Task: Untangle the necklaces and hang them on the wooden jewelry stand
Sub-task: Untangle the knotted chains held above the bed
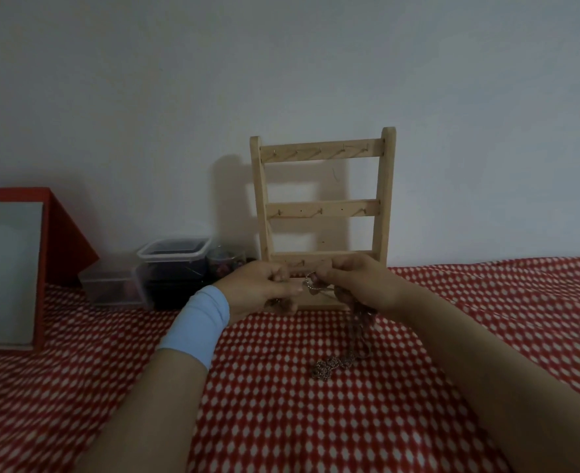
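A wooden jewelry stand (322,213) with three hooked rails stands against the wall; no necklace hangs on it. In front of its base, my left hand (261,288) and my right hand (356,281) both pinch a tangled bunch of necklaces (310,285) held between them. Chains hang from my right hand down to the cloth, where a loose end (329,365) lies coiled. My left wrist wears a light blue band.
A red and white patterned cloth (486,319) covers the surface. Clear plastic boxes (172,264) and a small jar (227,264) sit left of the stand. A red framed box with a grey panel (8,268) stands at the far left.
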Demonstrator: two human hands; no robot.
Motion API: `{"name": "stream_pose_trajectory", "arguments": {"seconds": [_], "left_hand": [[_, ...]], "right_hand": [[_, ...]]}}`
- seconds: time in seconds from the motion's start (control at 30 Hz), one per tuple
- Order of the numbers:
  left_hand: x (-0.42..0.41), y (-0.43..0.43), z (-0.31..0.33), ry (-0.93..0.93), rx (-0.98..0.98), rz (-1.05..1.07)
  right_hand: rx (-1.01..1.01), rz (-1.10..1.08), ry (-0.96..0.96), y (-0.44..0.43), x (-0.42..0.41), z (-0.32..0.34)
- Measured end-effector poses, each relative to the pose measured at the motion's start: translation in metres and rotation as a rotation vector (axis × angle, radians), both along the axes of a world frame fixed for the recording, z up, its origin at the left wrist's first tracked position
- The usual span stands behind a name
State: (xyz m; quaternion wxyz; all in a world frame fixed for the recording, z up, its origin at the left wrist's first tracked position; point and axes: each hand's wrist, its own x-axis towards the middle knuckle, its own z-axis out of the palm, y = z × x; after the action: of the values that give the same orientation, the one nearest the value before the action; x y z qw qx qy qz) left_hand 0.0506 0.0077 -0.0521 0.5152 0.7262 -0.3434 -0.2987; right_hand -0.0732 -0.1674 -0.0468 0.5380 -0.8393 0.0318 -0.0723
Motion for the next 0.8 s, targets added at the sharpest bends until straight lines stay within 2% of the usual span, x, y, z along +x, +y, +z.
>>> {"name": "stream_pose_trajectory", "arguments": {"seconds": [0.1, 0.2, 0.37, 0.43, 0.53, 0.67, 0.8], "left_hand": [[0.003, 0.001, -0.001, -0.085, 0.009, -0.006], [0.004, 0.005, 0.000, -0.107, 0.014, -0.010], [-0.004, 0.000, 0.005, -0.341, 0.295, -0.117], [-0.009, -0.008, 0.003, -0.423, 0.272, -0.078], [-0.008, -0.015, -0.004, -0.517, 0.153, 0.031], [-0.009, -0.017, -0.001, -0.483, 0.094, 0.129], [-0.011, -0.021, 0.001, -0.473, 0.099, 0.171]], "right_hand": [[-0.065, 0.001, -0.022, 0.002, 0.001, -0.002], [-0.019, -0.014, -0.055, 0.001, 0.007, -0.007], [0.008, -0.044, -0.069, 0.000, 0.008, -0.009], [0.044, -0.087, -0.095, 0.002, 0.009, -0.010], [-0.029, -0.191, -0.162, 0.001, 0.013, -0.011], [-0.169, -0.215, -0.229, -0.002, 0.017, -0.009], [-0.011, -0.083, -0.112, 0.000, 0.015, -0.006]]}}
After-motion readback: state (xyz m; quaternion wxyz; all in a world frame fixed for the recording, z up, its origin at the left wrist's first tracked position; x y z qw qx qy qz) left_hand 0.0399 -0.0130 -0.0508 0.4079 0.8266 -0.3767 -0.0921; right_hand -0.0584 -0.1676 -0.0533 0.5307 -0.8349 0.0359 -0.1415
